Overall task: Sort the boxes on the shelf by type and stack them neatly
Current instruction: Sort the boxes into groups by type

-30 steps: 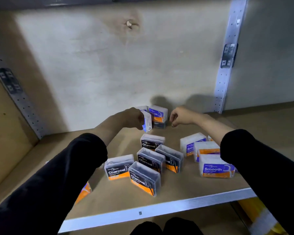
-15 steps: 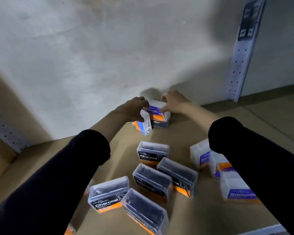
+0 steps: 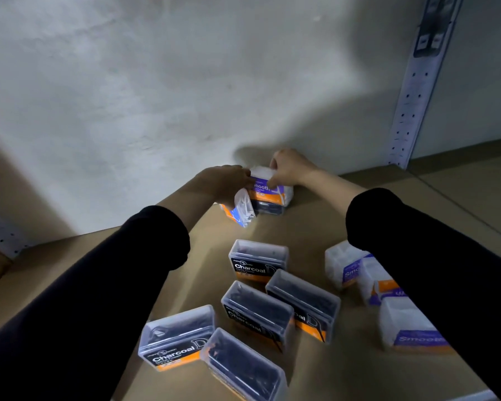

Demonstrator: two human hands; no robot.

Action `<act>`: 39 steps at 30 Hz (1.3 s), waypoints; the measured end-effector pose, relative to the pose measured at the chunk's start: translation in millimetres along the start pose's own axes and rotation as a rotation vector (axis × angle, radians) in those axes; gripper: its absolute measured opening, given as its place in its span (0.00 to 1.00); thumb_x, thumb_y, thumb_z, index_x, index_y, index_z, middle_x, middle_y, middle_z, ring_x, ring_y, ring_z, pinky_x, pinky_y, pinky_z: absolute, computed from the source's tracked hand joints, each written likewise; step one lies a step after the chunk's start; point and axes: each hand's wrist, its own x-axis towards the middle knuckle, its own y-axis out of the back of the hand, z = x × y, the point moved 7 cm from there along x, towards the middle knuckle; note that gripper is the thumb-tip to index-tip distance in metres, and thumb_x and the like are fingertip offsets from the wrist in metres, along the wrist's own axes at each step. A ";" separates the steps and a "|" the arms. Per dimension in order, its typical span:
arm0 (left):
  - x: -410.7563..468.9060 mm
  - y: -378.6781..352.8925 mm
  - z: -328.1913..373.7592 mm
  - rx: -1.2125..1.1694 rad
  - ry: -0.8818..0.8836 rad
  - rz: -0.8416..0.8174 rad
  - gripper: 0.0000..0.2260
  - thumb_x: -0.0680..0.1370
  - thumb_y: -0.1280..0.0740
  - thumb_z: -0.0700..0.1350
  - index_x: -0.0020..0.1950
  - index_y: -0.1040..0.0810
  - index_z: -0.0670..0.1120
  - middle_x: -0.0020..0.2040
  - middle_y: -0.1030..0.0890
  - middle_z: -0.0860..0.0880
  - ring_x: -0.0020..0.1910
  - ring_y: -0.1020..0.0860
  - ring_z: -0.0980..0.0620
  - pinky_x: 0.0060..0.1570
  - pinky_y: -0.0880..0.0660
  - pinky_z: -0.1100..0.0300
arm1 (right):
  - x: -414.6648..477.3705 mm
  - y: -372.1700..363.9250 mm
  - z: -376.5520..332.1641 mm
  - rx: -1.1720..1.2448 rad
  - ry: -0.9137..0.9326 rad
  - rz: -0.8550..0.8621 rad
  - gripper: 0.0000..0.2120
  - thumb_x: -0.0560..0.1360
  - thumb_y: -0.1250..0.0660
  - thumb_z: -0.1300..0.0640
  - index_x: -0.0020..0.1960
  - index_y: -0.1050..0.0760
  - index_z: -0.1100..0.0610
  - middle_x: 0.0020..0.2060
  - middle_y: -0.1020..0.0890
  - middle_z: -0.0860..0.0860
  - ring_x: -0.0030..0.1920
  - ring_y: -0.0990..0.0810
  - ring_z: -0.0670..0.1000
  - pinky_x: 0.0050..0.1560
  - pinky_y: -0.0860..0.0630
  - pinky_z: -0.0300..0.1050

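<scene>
Shelf (image 3: 359,371) rear: both hands (image 3: 287,169) grip Smooth box (image 3: 268,191).

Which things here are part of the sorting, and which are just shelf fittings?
Job: Smooth box under both hands, white box in left hand, loose Charcoal boxes, loose Smooth boxes.
Not job: perforated upright, back wall.

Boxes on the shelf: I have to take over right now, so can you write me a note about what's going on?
Left hand: holds a white Smooth box, tilted, beside the back stack.
Right hand: fingers on the top Smooth box of that stack by the wall; a dark box sits under it.
Done: little sorted yet.
Left: five Charcoal boxes lie loose mid-shelf; three Smooth boxes lie loose on the right. Group and stack each type.
</scene>
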 end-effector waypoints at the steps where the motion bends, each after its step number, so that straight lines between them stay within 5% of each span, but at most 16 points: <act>1: -4.2 1.0 -1.4 -0.029 0.007 0.002 0.23 0.71 0.30 0.44 0.65 0.29 0.45 0.62 0.27 0.45 0.62 0.27 0.45 0.56 0.29 0.56 | -3.2 1.8 2.1 -0.004 -0.006 -0.010 0.20 0.68 0.28 0.57 0.57 0.22 0.65 0.56 0.19 0.60 0.56 0.21 0.57 0.53 0.25 0.47; 17: -91.2 40.1 -16.5 -0.471 0.281 0.140 0.17 0.70 0.27 0.46 0.55 0.24 0.40 0.49 0.21 0.42 0.45 0.29 0.47 0.33 0.36 0.59 | -108.6 47.6 69.9 -0.011 -0.223 -0.130 0.22 0.71 0.29 0.59 0.62 0.28 0.65 0.59 0.21 0.60 0.58 0.21 0.57 0.57 0.25 0.47; 24: -108.1 54.8 -8.6 -0.536 0.330 0.218 0.17 0.69 0.26 0.46 0.54 0.23 0.40 0.49 0.20 0.40 0.48 0.25 0.43 0.42 0.35 0.61 | -133.8 47.8 103.2 0.030 -0.338 -0.109 0.20 0.70 0.29 0.59 0.61 0.27 0.62 0.58 0.21 0.59 0.57 0.21 0.56 0.60 0.25 0.50; 30: -117.0 63.8 -11.0 -0.572 0.359 0.253 0.17 0.69 0.27 0.46 0.54 0.23 0.40 0.50 0.20 0.41 0.44 0.29 0.48 0.42 0.35 0.61 | -142.2 38.2 101.4 0.058 -0.364 -0.066 0.19 0.71 0.29 0.61 0.60 0.26 0.62 0.57 0.21 0.57 0.54 0.22 0.54 0.33 0.34 0.34; 39: -129.0 66.8 -19.0 -0.585 0.385 0.280 0.16 0.69 0.27 0.46 0.52 0.23 0.40 0.43 0.25 0.46 0.43 0.29 0.47 0.33 0.35 0.60 | -138.6 23.4 105.2 0.056 -0.345 -0.069 0.18 0.69 0.28 0.62 0.58 0.25 0.63 0.58 0.22 0.59 0.57 0.23 0.56 0.46 0.31 0.41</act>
